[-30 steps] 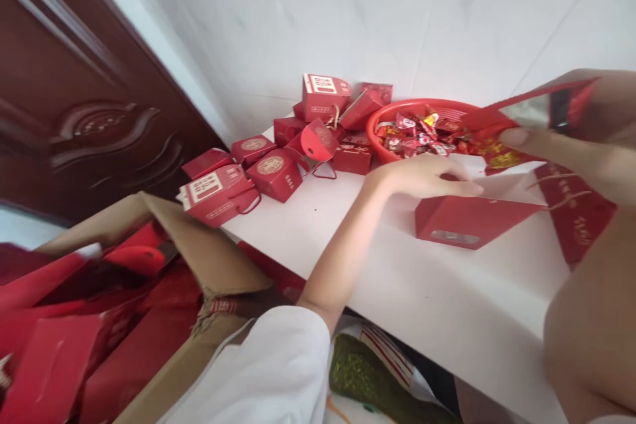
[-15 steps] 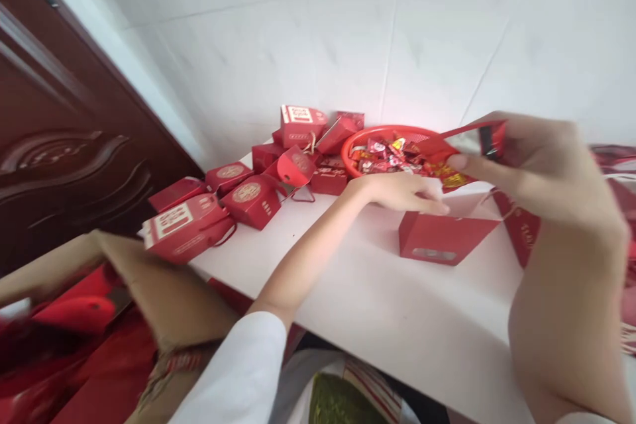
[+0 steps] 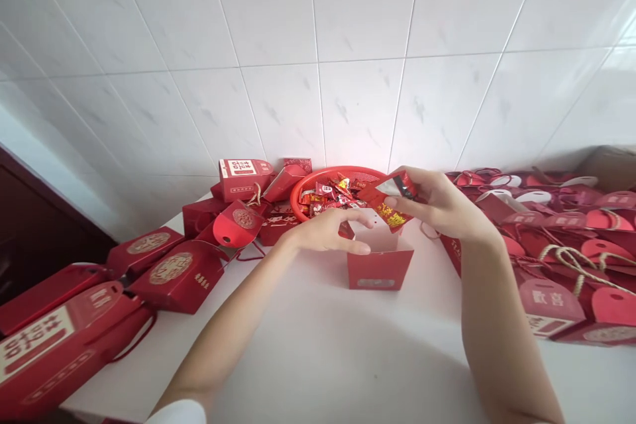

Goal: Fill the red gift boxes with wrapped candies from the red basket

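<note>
Two hands logged from my remote station. Right hand (image 3: pixel 440 204) is narrow, thumb and fingers pinching a red foil-lined sweet packet (image 3: pixel 393 199) with gold print, held over a small open red cardboard gift box (image 3: pixel 380 270). Left hand (image 3: pixel 325 232) is open, fingers spread, its fingertips at the box's upper edge; I cannot tell whether they touch it. A white sleeve (image 3: pixel 173 413) covers the left wrist. The box stands upright on a white table (image 3: pixel 308 358). Behind it sits a round red plastic basket (image 3: pixel 358 173) holding red wrapped sweets (image 3: pixel 330 202). Red gift boxes with round gold seals (image 3: pixel 181 276) lie to the left; a heap of red rope-handled gift boxes (image 3: pixel 556 258) lies to the right. White tile wall (image 3: pixel 318 59) rises behind.
</note>
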